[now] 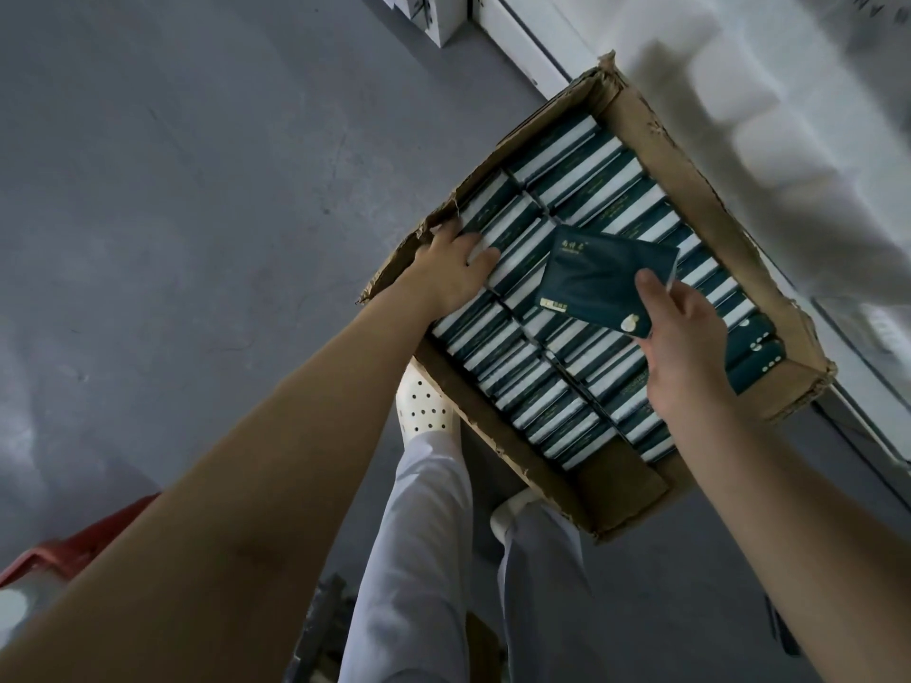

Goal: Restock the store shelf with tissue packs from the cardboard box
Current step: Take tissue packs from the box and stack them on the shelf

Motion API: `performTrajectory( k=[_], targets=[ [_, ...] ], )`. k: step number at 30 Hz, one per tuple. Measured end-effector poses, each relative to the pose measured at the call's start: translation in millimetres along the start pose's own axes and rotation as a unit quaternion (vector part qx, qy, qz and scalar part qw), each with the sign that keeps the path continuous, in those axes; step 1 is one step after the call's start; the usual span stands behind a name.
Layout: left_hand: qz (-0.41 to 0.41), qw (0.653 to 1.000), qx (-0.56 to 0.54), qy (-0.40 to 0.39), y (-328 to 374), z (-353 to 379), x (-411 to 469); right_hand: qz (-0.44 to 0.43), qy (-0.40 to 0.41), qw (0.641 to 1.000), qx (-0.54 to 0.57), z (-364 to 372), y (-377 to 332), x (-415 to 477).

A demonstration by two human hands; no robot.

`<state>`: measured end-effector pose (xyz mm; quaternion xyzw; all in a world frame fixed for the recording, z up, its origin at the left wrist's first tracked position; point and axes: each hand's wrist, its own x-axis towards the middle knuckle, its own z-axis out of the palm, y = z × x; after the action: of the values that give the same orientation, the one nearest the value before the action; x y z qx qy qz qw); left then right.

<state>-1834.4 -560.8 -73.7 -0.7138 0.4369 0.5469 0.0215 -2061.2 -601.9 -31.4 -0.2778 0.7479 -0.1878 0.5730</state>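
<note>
An open cardboard box (pixel 690 189) lies on the grey floor, filled with several rows of dark green tissue packs (pixel 581 189) standing on edge. My right hand (pixel 685 332) pinches one dark green tissue pack (pixel 601 283) by its lower right corner and holds it flat above the rows. My left hand (pixel 453 268) reaches into the box's left end, its fingers curled over the top of a pack in the left row near the torn rim.
A white shelf unit (pixel 788 91) runs along the box's right side, blurred. White boxes (pixel 434 17) stand at the top. My legs and a white perforated shoe (pixel 424 406) are just below the box. A red crate (pixel 74 544) sits lower left.
</note>
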Motion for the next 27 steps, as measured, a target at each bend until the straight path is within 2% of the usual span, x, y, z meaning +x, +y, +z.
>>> performTrajectory(
  k=[3,6,12,16,22,27],
  targets=[
    [-0.042,0.999,0.008,-0.006,5,3,11,-0.009,0.006,1.000,-0.002,5,2,11],
    [-0.095,0.994,-0.041,0.030,7,4,22,-0.015,0.002,1.000,0.000,10,5,19],
    [-0.170,0.985,-0.008,-0.024,0,12,38,-0.002,-0.003,1.000,0.010,13,13,19],
    [-0.166,0.986,-0.018,0.019,11,5,27,0.012,0.019,0.999,0.026,6,12,10],
    [-0.106,0.993,-0.020,0.038,20,1,-26,0.029,0.011,0.998,0.047,-7,-9,-21],
    [-0.096,0.985,-0.073,0.121,44,-19,-103,0.038,-0.009,0.994,0.103,-22,-55,-78]
  ],
)
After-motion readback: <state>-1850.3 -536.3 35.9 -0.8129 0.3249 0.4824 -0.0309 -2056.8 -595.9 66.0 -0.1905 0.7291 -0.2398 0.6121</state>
